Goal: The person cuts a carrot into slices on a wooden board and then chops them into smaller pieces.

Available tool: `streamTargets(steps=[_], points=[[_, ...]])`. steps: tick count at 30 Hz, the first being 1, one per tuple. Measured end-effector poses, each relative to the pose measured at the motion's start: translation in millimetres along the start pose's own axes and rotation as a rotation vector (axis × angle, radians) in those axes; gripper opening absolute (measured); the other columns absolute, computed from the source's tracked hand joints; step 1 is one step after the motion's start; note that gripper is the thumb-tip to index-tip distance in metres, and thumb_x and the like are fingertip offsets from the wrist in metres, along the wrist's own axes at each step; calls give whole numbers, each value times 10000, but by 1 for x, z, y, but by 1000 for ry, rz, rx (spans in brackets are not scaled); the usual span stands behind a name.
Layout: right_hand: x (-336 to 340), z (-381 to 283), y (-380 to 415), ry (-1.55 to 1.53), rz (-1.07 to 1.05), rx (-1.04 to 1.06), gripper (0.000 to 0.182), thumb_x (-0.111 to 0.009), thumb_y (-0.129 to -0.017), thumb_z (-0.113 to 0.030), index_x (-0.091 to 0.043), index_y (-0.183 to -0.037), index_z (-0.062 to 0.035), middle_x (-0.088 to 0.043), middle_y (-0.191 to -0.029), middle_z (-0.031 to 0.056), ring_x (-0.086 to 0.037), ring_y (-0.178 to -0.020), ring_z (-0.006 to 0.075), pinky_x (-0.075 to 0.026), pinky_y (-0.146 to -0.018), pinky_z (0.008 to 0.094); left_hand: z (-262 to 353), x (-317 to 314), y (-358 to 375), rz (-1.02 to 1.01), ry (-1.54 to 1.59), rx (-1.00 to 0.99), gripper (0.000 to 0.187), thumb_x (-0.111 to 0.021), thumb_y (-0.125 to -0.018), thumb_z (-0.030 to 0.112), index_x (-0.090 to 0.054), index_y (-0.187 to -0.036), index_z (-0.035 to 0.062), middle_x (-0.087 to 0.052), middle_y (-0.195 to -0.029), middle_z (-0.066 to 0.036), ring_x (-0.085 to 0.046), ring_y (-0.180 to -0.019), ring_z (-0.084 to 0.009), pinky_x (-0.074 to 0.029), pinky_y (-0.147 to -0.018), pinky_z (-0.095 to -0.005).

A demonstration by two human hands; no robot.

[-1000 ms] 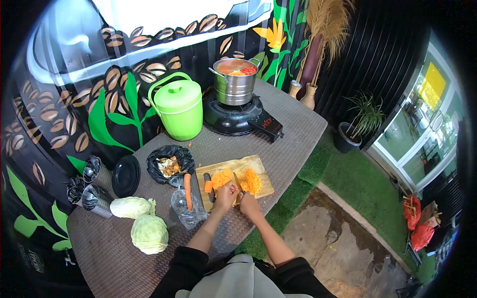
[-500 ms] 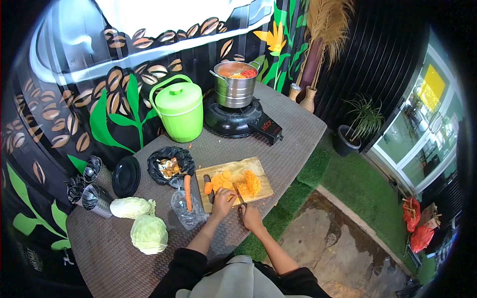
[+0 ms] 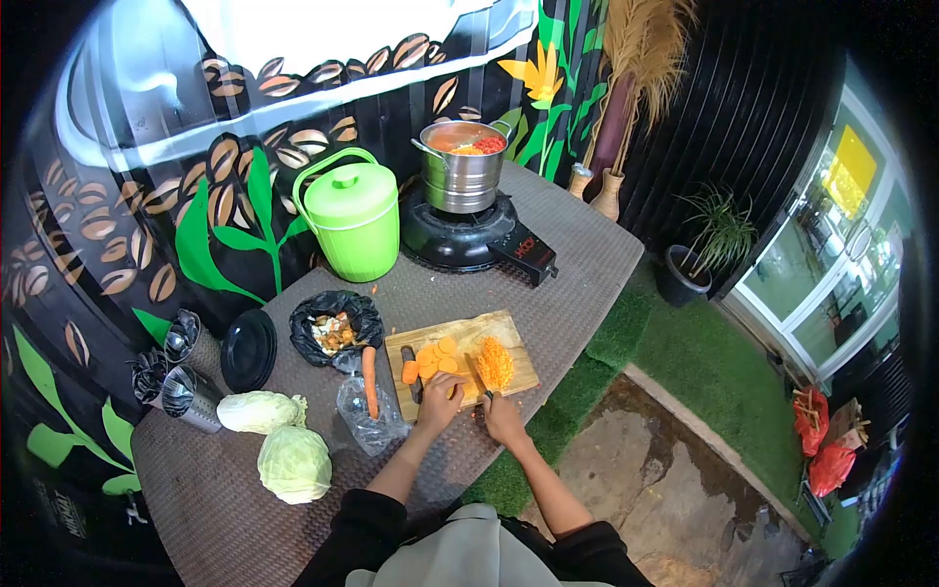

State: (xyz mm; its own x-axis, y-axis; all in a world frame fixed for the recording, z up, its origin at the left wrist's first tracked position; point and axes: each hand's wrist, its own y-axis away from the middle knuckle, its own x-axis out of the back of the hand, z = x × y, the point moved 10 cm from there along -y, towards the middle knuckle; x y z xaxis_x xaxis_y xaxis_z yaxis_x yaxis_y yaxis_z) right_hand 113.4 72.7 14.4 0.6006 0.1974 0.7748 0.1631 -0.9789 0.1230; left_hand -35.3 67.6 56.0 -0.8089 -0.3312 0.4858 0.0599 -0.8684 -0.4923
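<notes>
My right hand (image 3: 503, 419) grips a knife (image 3: 475, 373), its blade over the wooden cutting board (image 3: 523, 370) beside a heap of finely cut carrot (image 3: 495, 364). My left hand (image 3: 442, 396) is at the board's near edge, fingers curled and pressed together over a piece of carrot, mostly hidden beneath them. Round carrot slices (image 3: 436, 356) and a short carrot chunk (image 3: 409, 372) lie on the board's left part. Next to the chunk is a dark-handled tool (image 3: 417, 390), partly covered by my left hand.
A whole carrot (image 3: 370, 382) lies on a clear plastic bag (image 3: 377, 430), below a black bag of peelings (image 3: 335, 331). Cabbages (image 3: 294, 464) sit to the left. Behind stand a green lidded bucket (image 3: 354, 223) and a steel pot (image 3: 463, 178) on a portable stove (image 3: 455, 238).
My right hand and the knife have moved slightly up and right, and the blade now stands against the cut carrot heap, which looks pushed together. My left hand stays nearly in place.
</notes>
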Motion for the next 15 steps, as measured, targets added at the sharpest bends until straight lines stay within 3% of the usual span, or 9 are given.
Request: streamTargets(steps=[4, 6, 9, 11, 13, 15], points=[[5, 14, -6, -51, 54, -72, 443, -412, -956, -334, -544, -975, 88, -603, -866, 345, -588, -868, 485, -462, -783, 534, -4, 15, -2, 48, 56, -5, 160, -538, -791, -36, -657, -897, -25, -639, -901, -162, -584, -905, -322, -469, -818, -383], [3, 10, -4, -34, 44, -6, 441, -415, -956, -335, -544, -977, 86, -605, -863, 342, -590, -862, 485, -463, -777, 533, -11, 15, -5, 51, 50, 0, 183, -525, -795, -43, -652, -926, -29, -635, -927, -171, -577, -923, -334, -463, -836, -387], [-6, 8, -1, -16, 59, 81, 450, -413, -958, -342, -545, -971, 88, -599, -872, 346, -582, -869, 490, -456, -777, 535, -16, 18, -12, 106, -108, -30, 227, -552, -793, -37, -628, -1007, -34, -611, -1034, -181, -540, -1012, -344, -436, -890, -387], [-10, 13, -2, -12, 86, 107, 460, -408, -960, -347, -544, -963, 92, -592, -883, 353, -574, -883, 495, -447, -783, 538, -23, 8, -17, 16, -177, 53, 304, -606, -764, -37, -609, -1068, -31, -577, -1093, -178, -499, -1059, -339, -413, -917, -393], [1, 19, 2, -76, 108, -35, 439, -424, -956, -340, -546, -976, 81, -603, -844, 338, -585, -840, 493, -462, -748, 538, -22, 4, -20, -16, -205, 51, 335, -628, -747, -38, -606, -1081, -22, -572, -1074, -176, -494, -1049, -337, -414, -911, -396], [4, 10, 5, -75, 99, -11, 440, -423, -956, -337, -544, -978, 86, -601, -843, 340, -580, -842, 499, -457, -748, 546, -23, -1, -21, -53, -231, 49, 368, -650, -730, -40, -603, -1094, -13, -566, -1056, -175, -488, -1040, -336, -414, -905, -399]])
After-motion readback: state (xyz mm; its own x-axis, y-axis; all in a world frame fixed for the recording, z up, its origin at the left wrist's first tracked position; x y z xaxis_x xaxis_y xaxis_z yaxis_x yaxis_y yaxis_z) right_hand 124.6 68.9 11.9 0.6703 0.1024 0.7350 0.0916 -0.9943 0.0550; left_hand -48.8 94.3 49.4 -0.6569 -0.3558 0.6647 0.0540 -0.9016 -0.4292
